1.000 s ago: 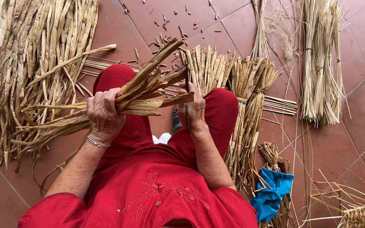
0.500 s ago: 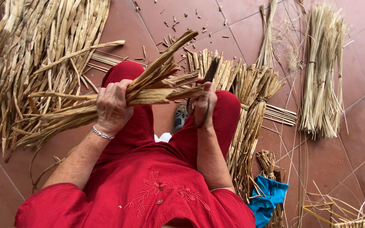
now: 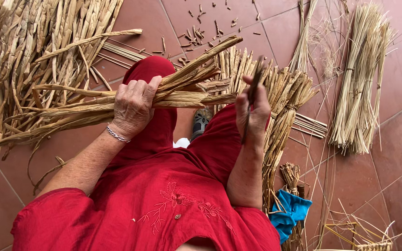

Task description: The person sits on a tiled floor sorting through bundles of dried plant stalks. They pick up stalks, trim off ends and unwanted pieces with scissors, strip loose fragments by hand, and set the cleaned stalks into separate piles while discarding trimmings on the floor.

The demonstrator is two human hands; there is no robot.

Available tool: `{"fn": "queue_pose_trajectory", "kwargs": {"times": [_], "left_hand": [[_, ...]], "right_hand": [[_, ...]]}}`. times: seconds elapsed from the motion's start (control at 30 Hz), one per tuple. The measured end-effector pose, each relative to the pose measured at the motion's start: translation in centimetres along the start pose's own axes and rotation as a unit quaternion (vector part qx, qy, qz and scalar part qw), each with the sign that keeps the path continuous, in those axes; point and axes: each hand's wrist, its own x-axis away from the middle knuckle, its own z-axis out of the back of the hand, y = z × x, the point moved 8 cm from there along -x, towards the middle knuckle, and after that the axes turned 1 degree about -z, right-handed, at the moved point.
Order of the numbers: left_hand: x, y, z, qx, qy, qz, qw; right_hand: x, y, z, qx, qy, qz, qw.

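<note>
Red floor tiles (image 3: 387, 176) all round, you seated on them in red, legs out ahead.

Far left: big pile (image 3: 33, 60) of dried flat leaves spread on the floor, tips fanning away from you.

Your left hand (image 3: 133, 107) is clamped around a bundle (image 3: 182, 95) of the same leaves, fingers wrapped over the top, thumb hidden underneath. Bracelet (image 3: 116, 135) on that wrist. Bundle's long axis runs roughly left-right, tilting up toward the right: loose tails trail out left over the pile, stiff cut ends stick out right past your knee. Colour is pale tan, strips flat, dry, a bit twisted, some split.

Key relation: those cut ends lie just left of your right hand (image 3: 252, 114), close but not clearly touching. Right hand is the nearer one to that end; left only anchors the middle.

Right hand is closed on a thin dark tool (image 3: 253, 93), held near upright, tip pointing up past the fingers. Can't tell if it's a blade or a needle.

Behind that hand: tied sheaf (image 3: 284, 121) lying on the floor beside your right leg. Short chopped bits (image 3: 201, 23) scattered on the tiles up top. Blue cloth (image 3: 289, 216) low by your right hip.

Far right: bundle of thin straw (image 3: 359, 93), well apart from both hands.
</note>
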Motion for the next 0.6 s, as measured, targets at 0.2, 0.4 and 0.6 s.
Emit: {"fn": "queue_pose_trajectory", "kwargs": {"times": [0.2,0.4,0.6], "left_hand": [[0.2,-0.3,-0.3,-0.021,0.002,-0.004,1.0],[0.3,0.0,0.0,-0.033,0.006,-0.019,0.999],[0.2,-0.2,0.2,-0.035,0.009,-0.012,0.999]], "right_hand": [[2.5,-4.0,-2.3,0.266,-0.108,0.092,0.953],[1.7,-4.3,-3.8,0.31,-0.126,0.103,0.937],[1.6,-3.1,-4.1,0.304,-0.121,0.079,0.942]]}}
